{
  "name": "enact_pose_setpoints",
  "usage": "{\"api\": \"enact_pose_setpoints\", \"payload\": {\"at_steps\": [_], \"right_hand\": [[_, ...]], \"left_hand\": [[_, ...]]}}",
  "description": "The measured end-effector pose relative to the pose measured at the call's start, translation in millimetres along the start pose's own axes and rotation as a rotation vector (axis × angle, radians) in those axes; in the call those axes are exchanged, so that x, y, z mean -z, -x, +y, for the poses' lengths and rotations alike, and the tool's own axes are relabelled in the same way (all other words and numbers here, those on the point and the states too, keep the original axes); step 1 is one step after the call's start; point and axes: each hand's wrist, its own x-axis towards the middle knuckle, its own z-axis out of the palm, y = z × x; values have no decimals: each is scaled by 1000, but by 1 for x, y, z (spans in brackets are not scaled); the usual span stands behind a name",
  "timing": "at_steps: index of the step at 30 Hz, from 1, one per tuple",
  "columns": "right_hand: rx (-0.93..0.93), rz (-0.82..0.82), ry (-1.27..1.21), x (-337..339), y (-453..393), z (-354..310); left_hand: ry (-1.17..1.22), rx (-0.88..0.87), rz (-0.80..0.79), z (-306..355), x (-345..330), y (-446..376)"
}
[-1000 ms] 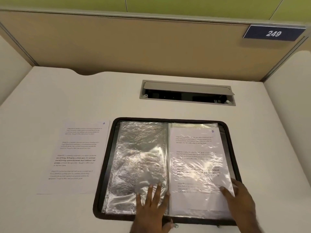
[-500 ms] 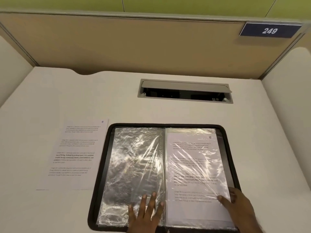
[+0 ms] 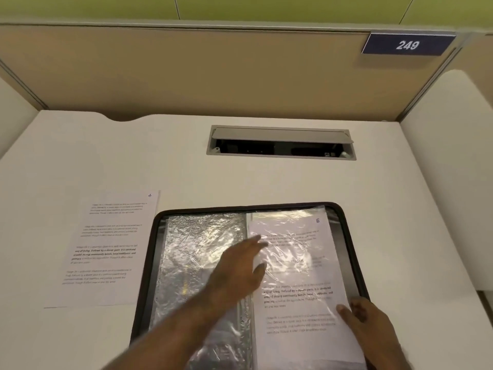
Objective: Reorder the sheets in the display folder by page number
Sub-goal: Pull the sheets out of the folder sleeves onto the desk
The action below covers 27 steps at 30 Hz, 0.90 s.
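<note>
The display folder lies open and flat on the white counter, near the front edge, black border showing on all visible sides. Left-hand sleeve: empty clear plastic, crinkled, glare across it. Right-hand sleeve holds a printed sheet marked "6" in its top right corner; the sheet sits slightly askew, top tilted toward the spine. The left hand reaches diagonally across the spine, fingers straight and spread flat, fingertips on the inner edge of the sheet marked 6, thumb lying over the plastic there. The right hand rests at the lower right corner of the folder; its thumb presses on the outer edge of the same sheet, the other fingers lie along the folder's border; whether they curl under the edge, cannot tell. A loose sheet marked "4" lies flat on the counter just left of the folder, not touching it. Behind the folder, well apart: a cable hatch in the counter, lid raised. A blue plate reading 249 sits on the beige partition.
</note>
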Motion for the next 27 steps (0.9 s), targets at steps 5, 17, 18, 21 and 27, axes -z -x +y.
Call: {"api": "enact_pose_setpoints", "payload": {"at_steps": [5,17,18,21,27], "right_hand": [[17,-109,-124,3,4,0],[-2,-152,-184,10,4,-3],[1,-151,-175,9,3,-4],[3,-141,-133,9,0,-3],[-29,-125,-96,8,-5,-1]], "left_hand": [[156,-21,21,12,5,-91],[101,14,-90,13,32,-158],[85,9,-94,11,33,-158],[67,-4,-98,8,37,-157],[82,-78,7,-1,34,-154]]}}
